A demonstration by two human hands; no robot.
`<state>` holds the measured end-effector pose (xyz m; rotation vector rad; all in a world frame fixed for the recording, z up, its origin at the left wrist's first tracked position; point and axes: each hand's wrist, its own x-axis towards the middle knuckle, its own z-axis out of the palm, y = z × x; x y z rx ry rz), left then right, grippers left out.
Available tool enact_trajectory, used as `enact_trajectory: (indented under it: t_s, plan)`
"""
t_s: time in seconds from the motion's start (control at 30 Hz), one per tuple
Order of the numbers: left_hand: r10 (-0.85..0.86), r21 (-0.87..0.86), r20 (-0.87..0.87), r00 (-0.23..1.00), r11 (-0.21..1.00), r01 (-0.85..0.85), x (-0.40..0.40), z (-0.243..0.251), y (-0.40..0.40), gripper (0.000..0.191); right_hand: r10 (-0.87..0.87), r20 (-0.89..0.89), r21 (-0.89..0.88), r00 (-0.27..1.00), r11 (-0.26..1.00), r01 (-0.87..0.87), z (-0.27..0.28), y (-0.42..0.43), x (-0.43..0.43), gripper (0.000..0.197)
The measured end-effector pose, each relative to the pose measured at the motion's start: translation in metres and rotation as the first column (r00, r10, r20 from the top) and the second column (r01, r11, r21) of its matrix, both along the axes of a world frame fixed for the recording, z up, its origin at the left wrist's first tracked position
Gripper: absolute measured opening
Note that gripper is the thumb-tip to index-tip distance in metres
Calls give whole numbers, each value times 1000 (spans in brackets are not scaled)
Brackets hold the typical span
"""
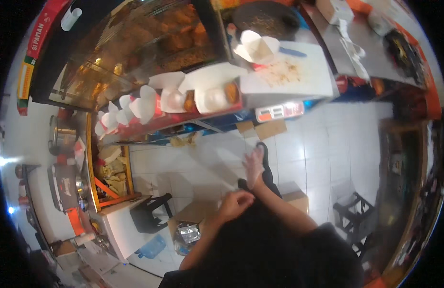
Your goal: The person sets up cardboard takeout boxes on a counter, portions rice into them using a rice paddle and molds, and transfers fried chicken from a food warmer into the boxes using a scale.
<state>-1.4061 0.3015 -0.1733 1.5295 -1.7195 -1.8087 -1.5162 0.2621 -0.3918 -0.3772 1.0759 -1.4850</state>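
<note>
My right hand (254, 168), in a thin clear plastic glove, is held out over the tiled floor with its fingers spread. Bare and loosely curled, my left hand (237, 204) is close to the gloved wrist; whether it pinches the glove's edge cannot be told. Beyond both hands, a row of open paper food boxes lines the counter edge, among them a box (214, 102) with a white mound and a browned piece of food. Another open box (258, 46) stands by a blue-handled tool (293, 52) on a stained white cutting board (290, 77).
A glass display case (135, 43) with fried food stands behind the boxes. Black plastic stools (151, 212) (355, 212) flank me. On the floor are an open cardboard box (191, 212) and a blue water jug (152, 247). A steel counter (365, 46) extends at the upper right.
</note>
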Motion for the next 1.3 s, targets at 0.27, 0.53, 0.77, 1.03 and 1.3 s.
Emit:
enact_trajectory:
  t_s: [0.27, 0.53, 0.77, 1.03, 1.3]
  plan:
    - [119, 147, 275, 954, 976, -164, 18, 20, -76, 34, 286, -211, 254, 935, 939, -231, -173, -116, -176, 34]
    - [870, -656, -158, 467, 262, -708, 220, 70, -220, 46, 841, 49, 435, 540, 469, -769, -143, -139, -242, 31]
    - [878, -811, -370, 305, -145, -567, 413, 139, -454, 77, 833, -303, 381, 463, 551, -742, -133, -130, -245, 35]
    - [749, -635, -659, 75, -500, -588, 403, 164, -555, 82, 623, -417, 523, 662, 760, -385, 24, -73, -163, 42]
    - [737, -850, -382, 558, -43, -525, 301, 162, -440, 76, 817, -531, 18, 223, 274, -961, 278, -249, 138, 52]
